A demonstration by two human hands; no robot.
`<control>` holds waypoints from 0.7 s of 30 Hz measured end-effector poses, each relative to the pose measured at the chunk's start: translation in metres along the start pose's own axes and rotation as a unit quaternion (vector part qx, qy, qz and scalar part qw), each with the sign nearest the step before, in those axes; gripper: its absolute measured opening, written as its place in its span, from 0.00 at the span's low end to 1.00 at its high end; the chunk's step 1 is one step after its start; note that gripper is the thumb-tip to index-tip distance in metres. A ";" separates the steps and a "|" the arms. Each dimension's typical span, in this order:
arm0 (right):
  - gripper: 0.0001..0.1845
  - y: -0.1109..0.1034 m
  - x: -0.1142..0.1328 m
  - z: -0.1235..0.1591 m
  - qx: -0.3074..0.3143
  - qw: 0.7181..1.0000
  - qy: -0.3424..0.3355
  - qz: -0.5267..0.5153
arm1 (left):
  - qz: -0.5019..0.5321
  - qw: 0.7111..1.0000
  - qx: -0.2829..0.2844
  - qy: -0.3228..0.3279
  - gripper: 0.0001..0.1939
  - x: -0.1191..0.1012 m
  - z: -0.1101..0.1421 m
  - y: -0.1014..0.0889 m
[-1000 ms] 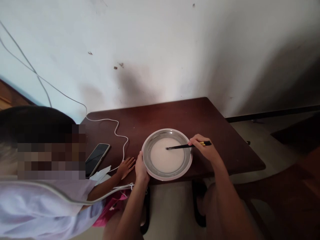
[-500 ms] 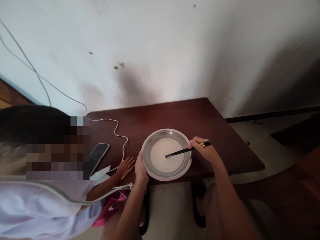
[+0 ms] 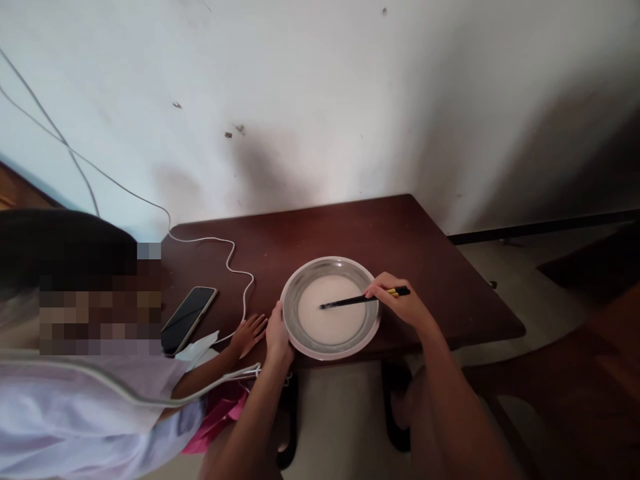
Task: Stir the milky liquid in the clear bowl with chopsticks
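Wearing a pale top, a person (image 3: 100,427) is close by at far left, one hand (image 3: 249,335) laid flat on the table (image 3: 450,307), fingers spread. Near that arm we see a phone (image 3: 190,320), dark screen up, and a thin white cord (image 3: 233,257) winding down between it and the bowl (image 3: 331,354). Just right of the person's hand, our left hand (image 3: 278,333) is half curled about the bowl's left side and has hold of it, thumb up at the rim; its other fingers are mostly hidden. The bowl sits level at the table's near edge, with milky liquid (image 3: 325,327) in it. Over its right rim, our right hand (image 3: 395,300) is closed in a pinch on black chopsticks (image 3: 350,301), tips at the liquid. Farther right, we have a brown chair (image 3: 540,380).
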State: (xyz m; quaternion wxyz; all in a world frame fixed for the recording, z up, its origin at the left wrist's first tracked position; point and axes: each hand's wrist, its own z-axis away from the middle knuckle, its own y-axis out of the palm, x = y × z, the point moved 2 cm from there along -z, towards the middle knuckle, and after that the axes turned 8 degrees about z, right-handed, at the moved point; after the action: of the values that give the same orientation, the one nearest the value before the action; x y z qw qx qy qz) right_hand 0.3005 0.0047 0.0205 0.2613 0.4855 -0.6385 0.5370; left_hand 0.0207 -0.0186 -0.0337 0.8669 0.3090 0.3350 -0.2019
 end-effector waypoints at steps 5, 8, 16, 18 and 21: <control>0.17 -0.011 -0.006 0.000 -0.068 0.997 0.024 0.009 | -0.006 1.000 0.006 -0.003 0.09 0.000 -0.001 -0.003; 0.18 -0.010 -0.008 0.001 -0.043 0.999 0.033 -0.005 | 0.010 1.000 0.017 -0.013 0.10 0.001 0.000 0.000; 0.17 -0.007 -0.008 -0.002 -0.070 0.997 0.020 0.008 | 0.041 0.998 -0.010 -0.035 0.09 -0.006 0.011 0.008; 0.18 -0.009 -0.010 -0.002 -0.072 0.997 0.034 0.005 | 0.039 0.999 -0.008 -0.031 0.09 -0.007 0.014 0.009; 0.18 -0.004 -0.008 -0.003 -0.016 0.999 0.032 -0.014 | 0.041 0.999 -0.006 -0.033 0.09 -0.008 0.015 0.011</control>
State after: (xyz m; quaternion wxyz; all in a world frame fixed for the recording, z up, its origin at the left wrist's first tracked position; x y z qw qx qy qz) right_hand 0.3064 0.0099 0.0160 0.2967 0.4726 -0.6316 0.5381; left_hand 0.0282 -0.0197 -0.0145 0.8868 0.3104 0.2946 -0.1744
